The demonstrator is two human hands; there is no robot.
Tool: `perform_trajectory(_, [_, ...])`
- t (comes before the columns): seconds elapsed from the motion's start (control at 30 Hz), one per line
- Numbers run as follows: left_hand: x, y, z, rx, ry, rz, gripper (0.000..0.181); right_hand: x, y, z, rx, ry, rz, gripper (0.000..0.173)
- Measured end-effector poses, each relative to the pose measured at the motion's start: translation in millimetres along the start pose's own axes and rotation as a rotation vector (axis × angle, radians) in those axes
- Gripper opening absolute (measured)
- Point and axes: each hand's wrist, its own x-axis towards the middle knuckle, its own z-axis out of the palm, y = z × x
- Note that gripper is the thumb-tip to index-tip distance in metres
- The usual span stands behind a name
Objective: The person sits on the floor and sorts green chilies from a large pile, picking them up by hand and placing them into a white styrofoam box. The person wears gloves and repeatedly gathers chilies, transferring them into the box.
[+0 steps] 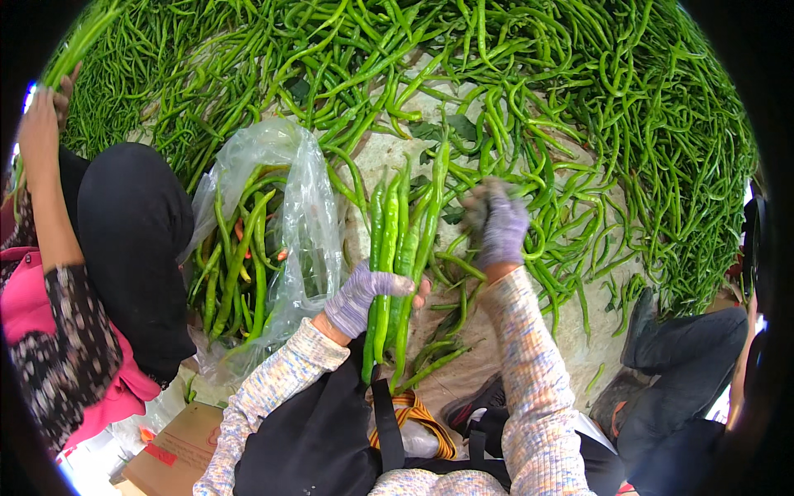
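My left hand (372, 294), in a purple-grey knit glove with bare fingertips, grips a bundle of several long green chili peppers (406, 248). They stand roughly side by side, stems and tips pointing away from and toward my lap. To the right, my gloved right hand (496, 220) is over the loose green chilies (539, 186) spread on the pale sheet (384, 155). Its fingers are blurred, so whether they hold a chili is unclear. Beside my left forearm, a clear plastic bag (310, 211) gapes open around green chilies (242, 266) and a few reddish ones.
A large heap of green chilies (657, 111) curves around the far side and right. At left, a person's hand (40, 118) holds a chili bunch near a bent knee (133, 198). Another person's leg (682, 353) is at right. A cardboard box (180, 443) sits lower left.
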Motion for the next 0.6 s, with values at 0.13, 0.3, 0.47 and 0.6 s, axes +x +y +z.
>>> perform_trajectory(0.13, [7,5,-28,-0.102,-0.010,0.010,0.046,3,14,-28,-1.247,-0.110,-0.390,0.026])
perform_trajectory(0.3, [12,9,-27,-0.147,-0.068,0.074,0.058,-16,73,-5,-1.667,-0.378,-0.332,0.056])
perform_trajectory(0.47, [4,23,-18,-0.188,-0.064,0.168,0.065,-8,48,-38,-0.546,-0.348,-0.064,0.044])
perform_trajectory(0.6, [2,19,-52,-0.244,-0.049,0.171,0.055,-40,-12,-63,0.058,-0.336,0.122,0.047])
